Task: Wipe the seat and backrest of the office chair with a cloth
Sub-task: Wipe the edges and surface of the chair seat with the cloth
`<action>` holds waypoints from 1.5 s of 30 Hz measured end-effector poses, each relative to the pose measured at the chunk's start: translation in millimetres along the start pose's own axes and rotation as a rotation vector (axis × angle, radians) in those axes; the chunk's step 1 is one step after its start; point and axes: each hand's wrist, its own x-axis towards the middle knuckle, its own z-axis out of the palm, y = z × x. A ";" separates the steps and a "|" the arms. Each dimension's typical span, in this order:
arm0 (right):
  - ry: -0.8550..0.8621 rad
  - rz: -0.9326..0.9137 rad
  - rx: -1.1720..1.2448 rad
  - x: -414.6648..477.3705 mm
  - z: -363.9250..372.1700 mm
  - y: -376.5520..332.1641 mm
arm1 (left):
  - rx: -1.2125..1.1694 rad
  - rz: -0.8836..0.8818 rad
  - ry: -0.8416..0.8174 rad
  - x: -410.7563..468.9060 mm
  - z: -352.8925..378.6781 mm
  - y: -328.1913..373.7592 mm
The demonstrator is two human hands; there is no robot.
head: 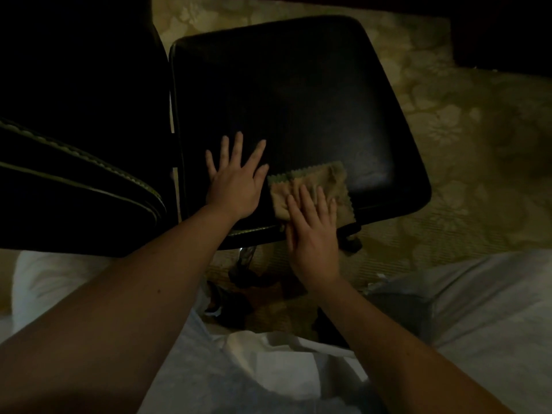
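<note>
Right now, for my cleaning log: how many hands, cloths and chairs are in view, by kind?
hands: 2, the left hand flat on the seat and the right hand pressing the cloth
cloth: 1
chair: 1
total: 4

Olive-gold carpet point(448, 130) with a pale floral pattern, spread from twelve round to four o'clock, ribbed in texture near five. Dark furniture edge point(501, 31) at one o'clock, too dim to make out. Creased pale fabric point(478, 309) across the bottom, four to eight o'clock. Small dark item with a white rim point(213, 307) on the floor near six, unclear.
</note>
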 end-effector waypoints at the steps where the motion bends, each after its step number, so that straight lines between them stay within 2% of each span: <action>1: -0.019 -0.056 -0.008 0.6 -1.5 5.4 | 0.000 -0.001 -0.002 -0.1 -0.1 -0.2; 4: -0.007 -0.123 -0.029 2.1 -13.0 35.1 | -0.010 0.004 0.001 -0.3 -1.1 -0.7; 7: 0.071 0.013 0.000 1.6 -21.2 50.0 | -0.008 0.000 0.003 -0.4 -0.1 -0.6; 10: 0.082 0.119 0.028 1.7 -14.1 35.2 | -0.006 0.000 0.012 0.0 1.0 -0.3; 14: 0.062 0.156 0.028 1.8 -3.8 17.3 | 0.011 -0.007 0.010 0.1 1.2 0.3; 18: 0.000 -0.005 -0.005 -3.1 0.5 3.7 | 0.010 -0.009 0.001 0.2 0.8 1.1; 22: -0.069 -0.199 -0.026 -0.7 -10.4 34.9 | 0.009 -0.004 -0.007 -0.2 0.2 0.1; 27: 0.014 0.023 -0.005 -0.6 -16.6 36.7 | -0.008 0.000 -0.002 -0.1 1.1 -0.2; 30: 0.021 0.074 0.005 -3.8 -8.5 17.8 | -0.010 0.001 0.001 -0.3 1.1 0.1; 32: 0.002 0.025 0.001 -6.7 -5.4 16.1 | -0.010 -0.007 -0.004 -0.6 0.2 0.8; 37: -0.069 -0.241 -0.052 -1.4 -13.9 45.0 | -0.027 -0.002 -0.004 -0.6 -1.3 0.2; 42: -0.016 -0.022 -0.070 5.0 -20.9 43.8 | -0.048 0.001 0.006 -1.0 -0.6 0.2; 45: -0.025 0.009 -0.068 1.0 -11.0 18.9 | -0.056 0.004 0.011 -1.3 -0.2 0.0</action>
